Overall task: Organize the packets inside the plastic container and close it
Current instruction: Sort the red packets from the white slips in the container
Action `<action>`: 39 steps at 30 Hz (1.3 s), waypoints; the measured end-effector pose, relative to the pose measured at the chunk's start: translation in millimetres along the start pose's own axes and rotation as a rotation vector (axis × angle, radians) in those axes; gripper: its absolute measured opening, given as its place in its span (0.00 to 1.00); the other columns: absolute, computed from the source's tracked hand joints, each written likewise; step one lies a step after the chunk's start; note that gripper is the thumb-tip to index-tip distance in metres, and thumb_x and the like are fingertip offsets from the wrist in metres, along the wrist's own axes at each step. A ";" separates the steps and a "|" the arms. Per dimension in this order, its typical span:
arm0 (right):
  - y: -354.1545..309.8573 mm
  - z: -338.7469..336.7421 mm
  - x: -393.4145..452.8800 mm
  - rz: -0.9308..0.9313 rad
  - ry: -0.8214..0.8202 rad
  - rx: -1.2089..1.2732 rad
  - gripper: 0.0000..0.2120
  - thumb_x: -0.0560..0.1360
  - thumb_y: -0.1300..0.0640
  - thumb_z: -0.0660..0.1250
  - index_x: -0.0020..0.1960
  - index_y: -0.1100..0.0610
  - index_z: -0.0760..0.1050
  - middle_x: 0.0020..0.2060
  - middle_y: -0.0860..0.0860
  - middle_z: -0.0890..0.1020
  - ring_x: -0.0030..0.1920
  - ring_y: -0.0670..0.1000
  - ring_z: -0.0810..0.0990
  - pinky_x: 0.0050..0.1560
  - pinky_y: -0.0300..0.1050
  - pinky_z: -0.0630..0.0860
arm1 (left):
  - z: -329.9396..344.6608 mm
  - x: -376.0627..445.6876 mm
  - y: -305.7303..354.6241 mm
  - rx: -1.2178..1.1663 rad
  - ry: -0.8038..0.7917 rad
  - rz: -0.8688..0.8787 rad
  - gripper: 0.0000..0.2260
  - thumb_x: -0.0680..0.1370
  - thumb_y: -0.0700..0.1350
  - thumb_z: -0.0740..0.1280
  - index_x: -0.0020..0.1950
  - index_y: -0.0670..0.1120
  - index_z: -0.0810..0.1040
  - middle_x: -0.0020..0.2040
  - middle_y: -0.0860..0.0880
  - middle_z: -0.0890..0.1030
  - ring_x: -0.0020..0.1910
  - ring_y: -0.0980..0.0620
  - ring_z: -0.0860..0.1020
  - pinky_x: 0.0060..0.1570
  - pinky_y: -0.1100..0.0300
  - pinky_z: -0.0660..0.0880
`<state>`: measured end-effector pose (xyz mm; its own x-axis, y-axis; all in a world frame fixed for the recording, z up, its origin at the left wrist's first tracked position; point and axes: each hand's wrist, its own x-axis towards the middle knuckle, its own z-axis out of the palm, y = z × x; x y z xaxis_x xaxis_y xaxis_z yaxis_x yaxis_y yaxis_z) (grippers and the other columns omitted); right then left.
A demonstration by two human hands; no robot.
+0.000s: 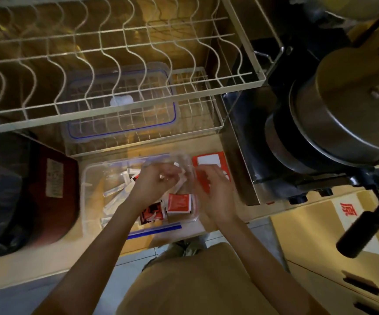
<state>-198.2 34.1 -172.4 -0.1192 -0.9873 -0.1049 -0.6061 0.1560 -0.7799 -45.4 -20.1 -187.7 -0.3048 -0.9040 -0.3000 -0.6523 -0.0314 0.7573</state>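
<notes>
A clear plastic container (86, 189) with blue clips stands open on the counter in front of me. Inside lie several white stick packets (116, 194) and red sauce packets (179, 202). My left hand (154, 183) is over the container, its fingers pinched on a small white packet. My right hand (213, 192) is at the container's right rim, fingers curled; motion blur hides whether it grips the rim. The clear lid (120, 103) with a blue seal lies on the lower wire rack behind the container.
A white wire dish rack (125, 48) overhangs the lid. A red and white card (209, 161) lies right of the container. A steel pot (334, 114) on a stove stands at right, a dark bag (0, 201) at left, cardboard boxes (320, 235) lower right.
</notes>
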 end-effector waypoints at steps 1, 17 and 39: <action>-2.2 5.4 2.3 -0.047 -0.053 -0.019 0.08 0.75 0.60 0.66 0.53 0.59 0.77 0.50 0.55 0.81 0.47 0.46 0.76 0.47 0.30 0.71 | -2.1 -3.8 -7.6 -0.010 0.030 -0.042 0.06 0.73 0.38 0.69 0.48 0.43 0.83 0.52 0.45 0.84 0.46 0.50 0.80 0.46 0.65 0.74; -4.0 87.3 13.4 0.068 -0.546 -0.788 0.23 0.72 0.64 0.65 0.66 0.62 0.63 0.65 0.60 0.70 0.67 0.59 0.67 0.72 0.51 0.59 | 16.3 -11.7 -78.1 0.366 0.255 -0.292 0.25 0.73 0.45 0.69 0.69 0.46 0.67 0.68 0.44 0.71 0.68 0.44 0.67 0.65 0.49 0.69; -36.9 57.6 39.5 0.056 -0.144 -0.065 0.02 0.75 0.58 0.66 0.43 0.55 0.76 0.38 0.49 0.78 0.38 0.46 0.76 0.40 0.39 0.72 | -6.2 -27.1 -64.9 -0.629 0.283 -0.470 0.11 0.70 0.33 0.70 0.43 0.49 0.77 0.41 0.45 0.82 0.43 0.45 0.80 0.45 0.52 0.78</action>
<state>-135.2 -12.4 -183.3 -0.0429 -0.9704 -0.2378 -0.6522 0.2075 -0.7291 9.5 3.8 -225.2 0.1428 -0.8074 -0.5725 -0.1330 -0.5888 0.7972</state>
